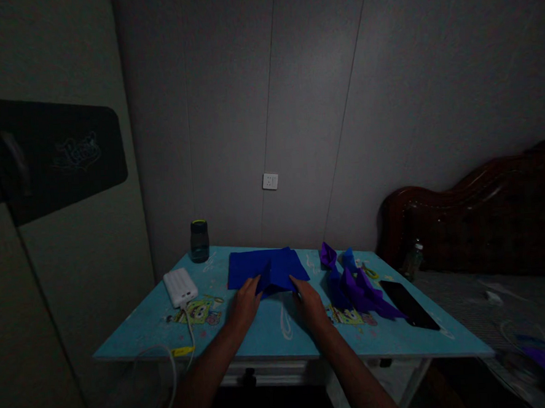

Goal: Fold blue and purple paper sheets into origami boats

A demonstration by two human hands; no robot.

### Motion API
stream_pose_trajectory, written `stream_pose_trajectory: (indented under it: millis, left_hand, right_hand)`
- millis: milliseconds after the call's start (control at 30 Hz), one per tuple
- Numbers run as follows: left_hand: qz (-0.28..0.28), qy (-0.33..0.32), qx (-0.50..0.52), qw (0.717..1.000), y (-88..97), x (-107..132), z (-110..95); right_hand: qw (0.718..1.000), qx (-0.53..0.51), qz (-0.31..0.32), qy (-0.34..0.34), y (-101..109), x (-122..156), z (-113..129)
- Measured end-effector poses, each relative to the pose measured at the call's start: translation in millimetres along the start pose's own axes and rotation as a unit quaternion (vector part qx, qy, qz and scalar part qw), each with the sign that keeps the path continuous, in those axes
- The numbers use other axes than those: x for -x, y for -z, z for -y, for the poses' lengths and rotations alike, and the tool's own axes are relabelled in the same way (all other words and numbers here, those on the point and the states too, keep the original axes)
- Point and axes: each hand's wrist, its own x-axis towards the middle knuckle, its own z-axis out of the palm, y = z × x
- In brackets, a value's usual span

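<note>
Listing left to right across a blue table (pixel 271 336) in dim light.

Far left of the left hand: a white power bank (pixel 180 286) lies flat, a white cable (pixel 171 364) running from it over the near table edge. Behind it, well apart from both hands, a dark bottle (pixel 199 240) stands upright near the wall.

Left hand (pixel 245 304): palm down, fingers spread and flat, fingertips resting on the near left edge of the blue paper (pixel 267 269); nothing is grasped.

Blue paper: lies flat on the table just ahead of both hands, partly folded, with a raised flap between the two hands.

Right hand (pixel 310 301): palm down, fingers extended, fingertips touching the near right edge of the blue paper; not closed on anything.

Right of the right hand: purple papers (pixel 356 288), crumpled and folded, piled near the hand but not touching it. Further right, a black phone (pixel 408 303) lies flat, just beside the pile.

Beyond the table, far right: a dark wooden headboard (pixel 476 216). On the wall behind the paper, a white socket (pixel 270 181).
</note>
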Motion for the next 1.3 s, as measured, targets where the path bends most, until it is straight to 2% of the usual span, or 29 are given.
stream_pose_trajectory:
  millis: [100,267,400,500,633,767,900,1000,1300]
  left_hand:
    - [0.004,-0.010,0.055,0.998,-1.8,0,0]
    - [0.043,-0.017,0.163,0.986,-6.3,1,-10]
    - [0.096,-0.003,0.273,0.957,-6.4,2,-19]
    - [0.125,0.028,0.350,0.928,-5.2,3,-18]
    - [0.141,0.077,0.423,0.892,-6.7,5,-11]
    - [0.125,0.102,0.459,0.873,-11.0,2,-7]
    - [0.099,0.111,0.473,0.869,-11.0,-4,-10]
    - [0.088,0.120,0.469,0.870,-8.8,-7,-12]
    - [0.072,0.107,0.431,0.893,-7.1,-7,-13]
  right_hand:
    - [0.999,0.020,-0.012,0.024,2,0,3]
    - [0.993,0.018,0.001,0.113,6,-7,13]
    - [0.985,0.014,0.033,0.169,8,-13,21]
    - [0.978,0.025,0.074,0.193,11,-17,30]
    - [0.978,0.036,0.116,0.172,17,-21,45]
    - [0.977,0.040,0.139,0.156,20,-20,46]
    - [0.993,0.019,0.077,0.090,15,-16,33]
    - [0.998,-0.042,0.042,0.022,9,-13,25]
    - [0.981,-0.175,-0.023,-0.077,3,-6,17]
